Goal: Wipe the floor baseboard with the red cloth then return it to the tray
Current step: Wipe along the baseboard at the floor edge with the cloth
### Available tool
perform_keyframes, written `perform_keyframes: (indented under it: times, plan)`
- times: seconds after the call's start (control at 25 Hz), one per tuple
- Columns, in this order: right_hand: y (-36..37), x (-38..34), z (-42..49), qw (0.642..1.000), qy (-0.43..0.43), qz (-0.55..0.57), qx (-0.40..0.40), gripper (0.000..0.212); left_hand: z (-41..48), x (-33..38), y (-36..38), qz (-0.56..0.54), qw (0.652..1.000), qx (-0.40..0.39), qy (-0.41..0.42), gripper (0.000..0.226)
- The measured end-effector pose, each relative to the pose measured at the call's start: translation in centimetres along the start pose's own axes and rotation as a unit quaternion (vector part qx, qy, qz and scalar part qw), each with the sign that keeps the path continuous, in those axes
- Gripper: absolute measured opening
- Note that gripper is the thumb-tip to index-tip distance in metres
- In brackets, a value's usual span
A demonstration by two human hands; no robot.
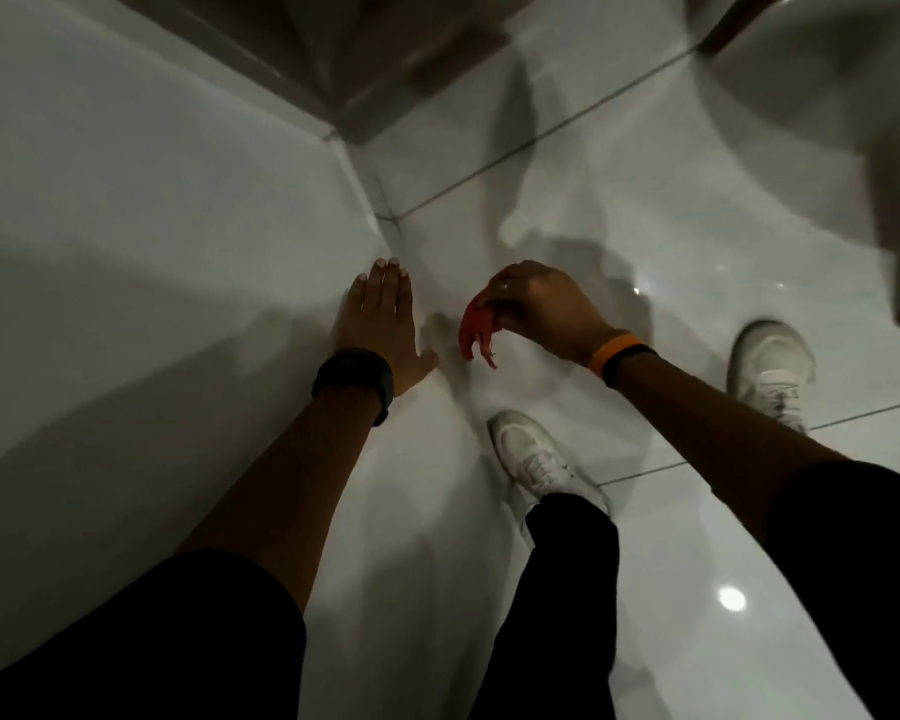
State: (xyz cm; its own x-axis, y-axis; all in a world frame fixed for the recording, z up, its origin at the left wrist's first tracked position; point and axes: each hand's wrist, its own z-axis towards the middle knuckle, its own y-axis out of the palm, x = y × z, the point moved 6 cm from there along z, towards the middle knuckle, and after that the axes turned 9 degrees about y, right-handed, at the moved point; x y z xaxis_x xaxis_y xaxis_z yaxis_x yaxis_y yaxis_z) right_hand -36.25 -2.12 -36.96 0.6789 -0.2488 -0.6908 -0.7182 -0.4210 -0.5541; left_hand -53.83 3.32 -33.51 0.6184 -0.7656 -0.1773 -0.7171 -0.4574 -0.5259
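Right hand [533, 304] of mine is pinched shut on the red cloth [479, 330], fingers bunched over its top edge while the rest hangs loose below my knuckles, above the floor [645, 226] and near the foot of the wall. It looks to me light and limp, with frayed threads trailing at the bottom, so it should fold to any surface and carry no weight worth minding. Held by a corner like this, I judge it would only drag and flap; for wiping I would rather gather it into my palm and press a flat pad of it against the baseboard [370, 200]. Being soft, it cannot break, and it should not slip if I keep pressure on it. Left hand [380, 319] lies open, fingers straight, flat against the pale wall [152, 226] just beside the cloth, bracing me. Glossy tiles may be slick under my white shoes [536, 454]. No tray is in view.
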Motion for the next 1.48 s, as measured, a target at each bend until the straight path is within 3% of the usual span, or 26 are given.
perform_keyframes:
  times: [0.16,0.28,0.44,0.64,0.84,0.96,1.16,1.32,1.48]
  plan:
    - [9.4,3.0,5.6,0.994,0.056,0.051,-0.083,0.037,5.5,-1.1,4.5,0.074,0.994,-0.081,0.006,0.105]
    - [13.4,3.9,9.2,0.98,0.112,0.16,-0.038,0.038,7.9,-2.5,6.4,0.113,0.987,-0.115,0.011,0.107]
    - [19.3,2.9,10.7,0.923,0.182,0.339,-0.026,0.046,10.6,-3.2,7.3,0.183,0.973,-0.135,0.028,0.108]
    - [24.5,1.1,8.1,0.924,0.199,0.327,-0.015,0.066,12.5,-4.1,6.8,0.21,0.963,-0.168,0.024,0.111]
    - [20.6,0.0,14.3,0.919,0.146,0.365,0.025,0.05,12.7,-5.3,5.5,0.23,0.956,-0.178,0.019,0.108]
    - [17.8,-0.4,18.6,0.899,0.135,0.416,0.029,0.049,12.9,-5.7,5.3,0.23,0.955,-0.185,0.014,0.109]
    - [20.9,-0.2,11.4,0.876,0.199,0.436,0.059,0.055,12.5,-5.0,5.2,0.232,0.952,-0.197,0.013,0.109]
    - [19.1,-0.6,16.0,0.915,0.136,0.379,0.039,0.049,12.3,-5.4,5.0,0.225,0.956,-0.19,0.006,0.109]
    - [16.3,-0.8,21.3,0.885,0.131,0.447,0.005,0.047,12.8,-5.7,4.9,0.224,0.955,-0.194,0.0,0.113]
